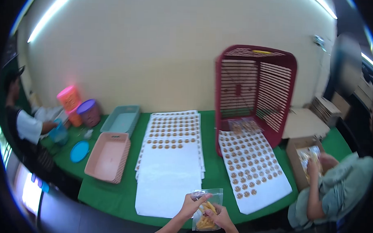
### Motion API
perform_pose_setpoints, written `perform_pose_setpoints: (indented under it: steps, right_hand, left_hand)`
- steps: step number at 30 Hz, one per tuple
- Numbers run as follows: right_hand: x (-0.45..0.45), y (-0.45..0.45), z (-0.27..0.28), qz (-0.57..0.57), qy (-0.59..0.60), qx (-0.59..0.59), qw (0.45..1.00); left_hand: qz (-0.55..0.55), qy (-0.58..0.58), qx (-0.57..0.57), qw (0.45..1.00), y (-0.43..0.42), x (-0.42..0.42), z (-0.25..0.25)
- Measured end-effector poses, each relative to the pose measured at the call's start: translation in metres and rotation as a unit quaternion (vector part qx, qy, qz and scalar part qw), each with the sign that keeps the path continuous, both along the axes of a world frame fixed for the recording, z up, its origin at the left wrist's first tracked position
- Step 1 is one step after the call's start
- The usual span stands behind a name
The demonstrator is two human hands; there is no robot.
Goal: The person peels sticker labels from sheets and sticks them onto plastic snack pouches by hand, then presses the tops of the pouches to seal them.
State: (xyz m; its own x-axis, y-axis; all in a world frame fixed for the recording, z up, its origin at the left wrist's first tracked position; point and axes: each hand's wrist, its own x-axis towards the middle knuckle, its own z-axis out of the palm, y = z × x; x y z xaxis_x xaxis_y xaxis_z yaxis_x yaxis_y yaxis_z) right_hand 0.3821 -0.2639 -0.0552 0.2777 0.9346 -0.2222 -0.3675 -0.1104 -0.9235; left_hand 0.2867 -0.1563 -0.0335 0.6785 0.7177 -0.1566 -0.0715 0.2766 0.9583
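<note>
Clear plastic pouch (207, 224), upright at the table's near edge, yellow sticks inside. Left hand (190, 206): fingers closed on its upper part. Right hand (219, 217): fingers curled against its side. Beyond: green-covered table (122, 199); white sheets (168, 177) with rows of round brown stickers; pink basket (107, 157), empty; teal basket (120, 119); maroon crate (292, 91), on its side.
</note>
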Motion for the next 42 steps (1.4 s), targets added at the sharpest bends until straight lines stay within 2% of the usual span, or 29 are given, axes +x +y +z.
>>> perform_pose_setpoints:
  steps: [3, 5, 8, 12, 14, 18, 20, 22, 24, 26, 28, 29, 31, 32, 34, 36, 38, 39, 42]
  right_hand:
    - [0.006, 0.022, -0.001, 0.122, -0.072, 0.014, 0.99]
    - [0.008, 0.027, 0.008, 0.18, -0.113, -0.014, 0.977]
    - [0.016, 0.036, 0.008, 0.223, -0.096, 0.024, 0.97]
    - [0.033, 0.041, 0.011, 0.295, -0.111, 0.003, 0.949]
    - [0.042, 0.038, 0.004, 0.311, -0.105, 0.019, 0.944]
    - [0.062, 0.04, 0.0, 0.356, -0.076, 0.05, 0.93]
    - [0.069, 0.044, 0.011, 0.292, -0.046, 0.155, 0.943]
    - [0.077, 0.046, 0.015, 0.31, -0.033, 0.153, 0.938]
    - [0.077, 0.05, 0.014, 0.358, -0.075, 0.134, 0.921]
    - [0.076, 0.049, 0.009, 0.38, -0.068, 0.147, 0.911]
    - [0.069, 0.045, 0.012, 0.336, -0.142, 0.168, 0.916]
    - [0.067, 0.044, 0.009, 0.342, -0.139, 0.17, 0.914]
    - [0.064, 0.045, 0.002, 0.268, -0.183, 0.199, 0.925]
    - [0.064, 0.046, 0.003, 0.268, -0.181, 0.202, 0.924]
    - [0.068, 0.047, 0.006, 0.185, -0.324, 0.269, 0.888]
    - [0.072, 0.041, 0.012, 0.175, -0.308, 0.251, 0.901]
    - [0.079, 0.036, 0.014, 0.174, -0.315, 0.287, 0.888]
    - [0.081, 0.034, 0.015, 0.17, -0.316, 0.286, 0.889]
    - [0.09, 0.029, 0.01, 0.141, -0.302, 0.276, 0.902]
  left_hand:
    - [0.088, 0.002, -0.013, 0.996, 0.006, -0.014, 0.001]
    - [0.156, -0.048, -0.005, 0.987, 0.0, -0.019, -0.003]
    - [0.234, -0.039, -0.006, 0.971, -0.011, -0.017, 0.004]
    - [0.304, -0.055, -0.015, 0.951, -0.023, -0.011, 0.011]
    - [0.325, -0.067, -0.055, 0.942, -0.029, -0.003, 0.01]
    - [0.343, -0.027, -0.029, 0.939, -0.043, 0.007, 0.006]
    - [0.349, -0.027, -0.018, 0.937, -0.053, 0.015, 0.005]
    - [0.346, -0.016, 0.009, 0.938, -0.063, 0.025, -0.006]
    - [0.359, -0.03, 0.051, 0.932, -0.073, 0.035, -0.013]
    - [0.385, -0.015, 0.045, 0.922, -0.081, 0.038, -0.014]
    - [0.419, 0.033, 0.077, 0.904, -0.086, 0.04, -0.019]
    - [0.425, 0.035, 0.079, 0.901, -0.09, 0.041, -0.019]
    - [0.438, 0.004, 0.082, 0.895, -0.097, 0.046, -0.015]
    - [0.44, 0.005, 0.085, 0.894, -0.096, 0.05, -0.018]
    - [0.448, 0.063, 0.223, 0.863, -0.093, 0.058, -0.024]
    - [0.438, 0.08, 0.212, 0.87, -0.091, 0.057, -0.024]
    - [0.449, 0.096, 0.149, 0.876, -0.085, 0.059, -0.019]
    - [0.462, 0.119, 0.18, 0.86, -0.085, 0.065, -0.014]
    - [0.422, 0.155, 0.229, 0.863, -0.079, 0.073, -0.017]
